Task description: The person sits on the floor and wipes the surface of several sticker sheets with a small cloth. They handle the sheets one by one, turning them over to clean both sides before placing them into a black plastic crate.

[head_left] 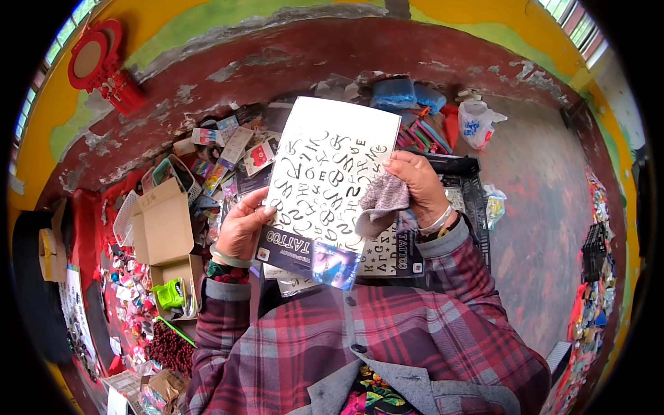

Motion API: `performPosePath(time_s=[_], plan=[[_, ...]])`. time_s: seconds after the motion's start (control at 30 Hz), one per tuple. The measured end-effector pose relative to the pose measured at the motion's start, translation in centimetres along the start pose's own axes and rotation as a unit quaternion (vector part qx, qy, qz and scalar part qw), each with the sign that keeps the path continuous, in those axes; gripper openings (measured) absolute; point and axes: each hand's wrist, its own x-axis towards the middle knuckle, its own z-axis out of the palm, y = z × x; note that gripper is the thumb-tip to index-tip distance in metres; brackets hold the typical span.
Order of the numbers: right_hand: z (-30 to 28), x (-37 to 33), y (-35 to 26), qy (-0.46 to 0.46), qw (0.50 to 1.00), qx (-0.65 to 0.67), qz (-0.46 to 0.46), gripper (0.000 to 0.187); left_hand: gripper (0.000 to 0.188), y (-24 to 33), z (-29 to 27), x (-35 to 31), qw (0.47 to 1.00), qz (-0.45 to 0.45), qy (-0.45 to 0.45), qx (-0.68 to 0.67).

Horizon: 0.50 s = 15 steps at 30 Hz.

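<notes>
Spread nearest below us, our maroon-and-grey plaid jacket [436, 325] has bent sleeves angling both forearms inward. Before our chest, our left hand [242, 225] pinches the left edge of a white rectangular sheet with black lettering [321, 173], while our right hand [425, 187], fingers curled at its right edge, grasps a crumpled mauve-grey fabric cloth [382, 200].

Flaking dark-red wall [449, 55] under green and yellow paint along the top, bright barred windows [575, 22] in both upper corners, scuffed grey-reddish floor [522, 214] at right of the frame
</notes>
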Motion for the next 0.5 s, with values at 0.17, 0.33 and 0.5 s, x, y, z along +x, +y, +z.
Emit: performPosePath(time_s=[0.17, 0.33, 0.5], plan=[[0.5, 0.2, 0.0, 0.002, 0.998, -0.042, -0.051, 0.03, 0.039, -1.0, -1.0, 0.4, 0.999, 0.006, 0.039, 0.011], [0.3, 0.3, -0.7, -0.022, 0.996, -0.061, -0.069, 0.042, 0.039, -1.2, -0.8, 0.6, 0.999, 0.02, 0.044, 0.02], [-1.0, -0.6, -2.0, -0.002, 0.999, -0.015, -0.028, 0.052, 0.04, -0.8, -0.6, 0.7, 0.995, 0.081, 0.046, 0.036]])
